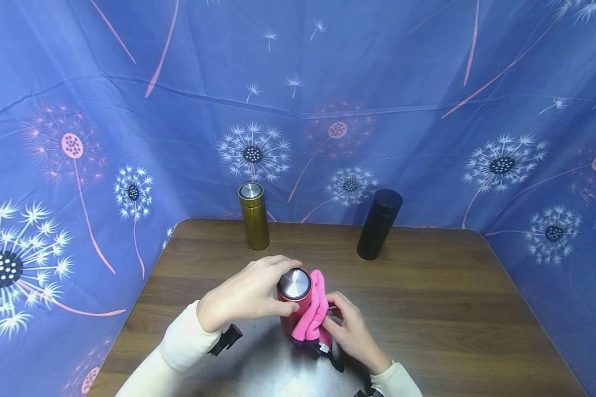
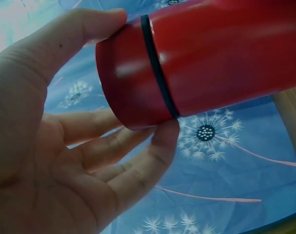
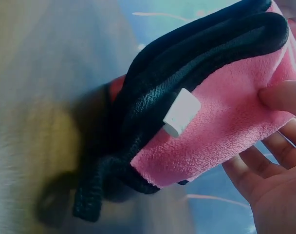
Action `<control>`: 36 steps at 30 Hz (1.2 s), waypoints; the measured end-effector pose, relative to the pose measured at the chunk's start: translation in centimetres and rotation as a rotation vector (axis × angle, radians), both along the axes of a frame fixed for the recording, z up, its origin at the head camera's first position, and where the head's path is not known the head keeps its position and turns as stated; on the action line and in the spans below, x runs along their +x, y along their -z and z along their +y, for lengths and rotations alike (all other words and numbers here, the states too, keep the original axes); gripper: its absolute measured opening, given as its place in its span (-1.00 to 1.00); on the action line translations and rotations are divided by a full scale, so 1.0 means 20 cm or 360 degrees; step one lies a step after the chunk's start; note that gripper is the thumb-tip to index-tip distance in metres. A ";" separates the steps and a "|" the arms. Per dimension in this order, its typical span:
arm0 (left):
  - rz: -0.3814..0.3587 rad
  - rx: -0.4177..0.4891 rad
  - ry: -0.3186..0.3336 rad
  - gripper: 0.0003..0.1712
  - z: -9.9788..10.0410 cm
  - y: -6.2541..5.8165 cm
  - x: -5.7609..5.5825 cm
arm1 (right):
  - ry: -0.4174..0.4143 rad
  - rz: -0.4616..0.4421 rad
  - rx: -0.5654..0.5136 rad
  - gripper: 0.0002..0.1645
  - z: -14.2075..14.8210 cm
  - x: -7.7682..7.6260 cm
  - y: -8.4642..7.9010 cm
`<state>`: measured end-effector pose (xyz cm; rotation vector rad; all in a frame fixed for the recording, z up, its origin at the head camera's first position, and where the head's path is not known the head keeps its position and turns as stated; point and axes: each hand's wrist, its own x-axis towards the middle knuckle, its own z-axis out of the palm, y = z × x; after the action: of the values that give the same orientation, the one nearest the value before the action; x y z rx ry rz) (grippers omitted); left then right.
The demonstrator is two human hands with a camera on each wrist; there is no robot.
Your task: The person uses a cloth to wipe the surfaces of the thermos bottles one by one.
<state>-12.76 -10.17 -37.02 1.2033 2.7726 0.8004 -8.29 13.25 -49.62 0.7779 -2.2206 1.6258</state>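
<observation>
A red thermos bottle (image 1: 289, 324) with a silver-topped lid stands on the table near its front. My left hand (image 1: 250, 292) grips it round the lid; the left wrist view shows thumb and fingers on either side of the lid (image 2: 128, 78), above a black ring. Against the bottle's right side lies a folded pink cloth (image 1: 314, 314) with black edging. Between thumb and fingers my right hand (image 1: 350, 325) pinches this cloth. A white tag (image 3: 183, 112) and a black loop (image 3: 89, 195) hang at its edge in the right wrist view.
Towards the back of the wooden table (image 1: 437, 286) stand a gold thermos bottle (image 1: 255, 223) on the left and a black bottle (image 1: 377, 226) on the right. A blue dandelion-print curtain (image 1: 298, 143) hangs behind the table and along its sides.
</observation>
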 end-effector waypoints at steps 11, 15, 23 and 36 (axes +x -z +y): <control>-0.0155 0.0475 -0.0003 -0.15 -0.05 0.21 -0.03 | -0.0048 0.0088 -0.0010 -0.58 0.02 -0.04 -0.23; -0.0288 0.0676 0.0032 -0.18 -0.04 0.31 -0.04 | -0.0059 0.0142 0.0009 -0.54 0.04 -0.08 -0.24; -0.0378 0.0796 0.0090 -0.22 -0.05 0.40 -0.07 | -0.0093 0.0366 0.0190 -0.52 0.09 -0.14 -0.31; -0.0359 0.0826 0.0118 -0.38 -0.06 0.43 -0.08 | -0.0321 0.0873 0.0842 -0.80 0.05 -0.18 -0.58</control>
<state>-14.26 -11.37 -45.55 1.1659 2.3952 1.6015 -11.83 14.19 -38.02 1.4199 -2.1985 0.7319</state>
